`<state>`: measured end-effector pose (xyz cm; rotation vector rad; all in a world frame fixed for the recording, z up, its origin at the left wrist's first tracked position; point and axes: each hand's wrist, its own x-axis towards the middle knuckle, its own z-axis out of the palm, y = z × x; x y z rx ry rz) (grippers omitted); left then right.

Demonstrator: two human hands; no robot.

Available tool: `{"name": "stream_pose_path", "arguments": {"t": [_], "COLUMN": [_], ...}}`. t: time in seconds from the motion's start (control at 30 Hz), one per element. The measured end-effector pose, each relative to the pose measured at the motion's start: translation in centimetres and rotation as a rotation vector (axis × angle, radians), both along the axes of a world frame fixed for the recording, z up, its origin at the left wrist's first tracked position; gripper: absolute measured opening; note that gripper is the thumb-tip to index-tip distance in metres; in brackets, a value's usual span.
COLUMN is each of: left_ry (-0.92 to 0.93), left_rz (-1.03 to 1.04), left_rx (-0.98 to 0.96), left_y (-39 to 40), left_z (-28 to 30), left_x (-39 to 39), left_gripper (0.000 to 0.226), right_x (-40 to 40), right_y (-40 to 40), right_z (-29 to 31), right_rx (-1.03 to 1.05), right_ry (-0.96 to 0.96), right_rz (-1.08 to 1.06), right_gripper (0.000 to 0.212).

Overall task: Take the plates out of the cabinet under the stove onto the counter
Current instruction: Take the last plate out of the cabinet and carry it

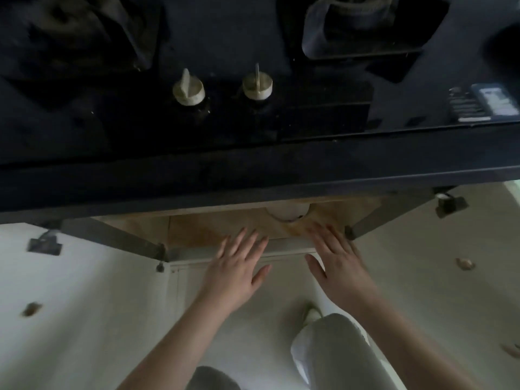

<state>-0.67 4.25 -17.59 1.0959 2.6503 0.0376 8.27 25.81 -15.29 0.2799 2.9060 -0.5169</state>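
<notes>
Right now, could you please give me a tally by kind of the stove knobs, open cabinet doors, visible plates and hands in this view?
Stove knobs: 2, one beside the other
Open cabinet doors: 2, left door and right door
Plates: 1 white plate partly visible inside the cabinet; any others are hidden
Hands: 2, left hand and right hand, both empty
Total: 7

Two pale control knobs (pixel 188 90) and (pixel 257 85) are set side by side on black glass. A dark pot (pixel 363 23) is seated on the right burner. A printed label (pixel 482 105) is stuck near the right edge.
</notes>
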Motion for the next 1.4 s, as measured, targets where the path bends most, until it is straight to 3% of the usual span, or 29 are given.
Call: {"name": "stream_pose_path", "arguments": {"t": [0.2,0.33,0.53,0.77,1.0,1.07,1.23,1.33,1.4], "left_ry": [0.002,0.058,0.062,0.086,0.024,-0.040,-0.439,-0.435,-0.695], "left_rz": [0.021,0.016,-0.030,-0.075,-0.012,0.019,0.296,0.739,0.967], "left_rx": [0.027,0.055,0.077,0.012,0.011,0.027,0.372,0.740,0.832], "left_y": [1.9,3.1,7.1,9.4,11.1,11.5,11.3,11.9,12.3], "left_z": [-12.1,-18.9,-27.5,-35.4,-39.5,-40.3,-40.9,-40.8,-40.6], "left_x": [-2.4,-4.2,-6.8,-11.1,-15.2,-16.4,-17.7,-19.0,-20.1], "left_gripper": [0.069,0.061,0.064,0.065,0.061,0.063,0.053,0.053,0.067], "right_x": [-3.0,-5.0,-8.3,-11.1,-14.6,-15.7,-17.7,-18.2,-18.6], "right_y": [2.9,5.4,6.7,8.9,11.0,12.1,14.8,17.0,18.3], "right_z": [-10.4,-15.9,-24.9,-33.2,-39.4,-40.7,-41.6,-42.0,-42.4], "right_rx": [0.049,0.080,0.118,0.227,0.175,0.058,-0.410,-0.622,-0.781], "right_ry": [0.037,0.052,-0.038,0.010,-0.011,-0.020,-0.023,0.107,0.148], "right_rz": [0.043,0.066,0.072,0.145,0.096,0.027,-0.390,-0.619,-0.771], "right_gripper": [0.048,0.069,0.054,0.055,0.054,0.053,0.046,0.052,0.055]}}
